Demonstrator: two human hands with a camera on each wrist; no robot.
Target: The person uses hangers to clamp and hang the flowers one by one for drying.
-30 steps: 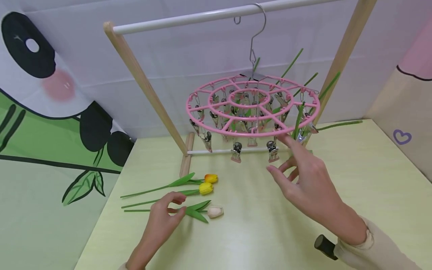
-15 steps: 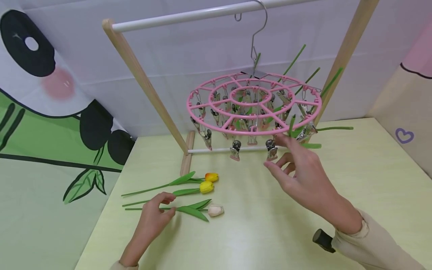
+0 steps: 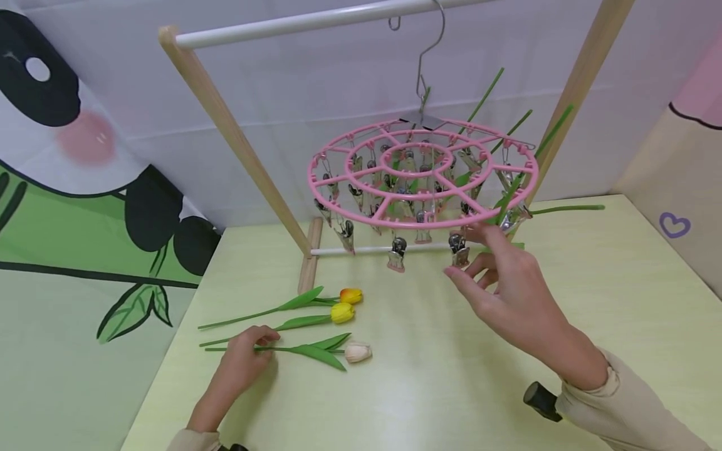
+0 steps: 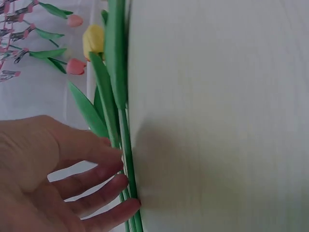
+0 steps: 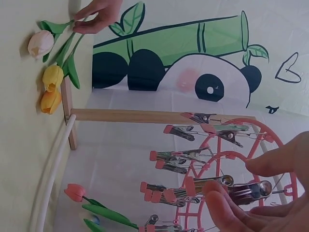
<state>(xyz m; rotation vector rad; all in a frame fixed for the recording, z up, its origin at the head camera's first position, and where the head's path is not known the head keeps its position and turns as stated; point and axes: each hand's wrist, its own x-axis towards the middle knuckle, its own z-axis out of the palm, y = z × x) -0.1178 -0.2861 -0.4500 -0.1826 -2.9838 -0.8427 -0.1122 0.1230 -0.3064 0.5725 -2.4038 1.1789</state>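
A pale pinkish-white tulip (image 3: 358,352) lies nearest on the table; my left hand (image 3: 241,357) is over its green stem. In the left wrist view the fingertips rest along the stems, fingers spread and fairly straight. A pink round clip hanger (image 3: 395,222) hangs by a metal hook, with several metal clips below its rings. Around a front clip (image 3: 459,254), my right hand (image 3: 510,297) has its thumb at the clip's lower end and its index finger higher up. The right wrist view shows a small gap between thumb and clip.
A yellow tulip (image 3: 343,312) and an orange-yellow one (image 3: 351,295) lie behind the pale one. The hanger's hook is on a white rod (image 3: 316,26) between wooden posts (image 3: 237,138). Coral tulips (image 5: 75,192) hang head-down from clips, their green stems (image 3: 485,94) sticking up.
My left hand has slid left along the pale tulip's stem and lowered onto it. The right thumb has come up to the front clip's lower end. The flowers lie still.
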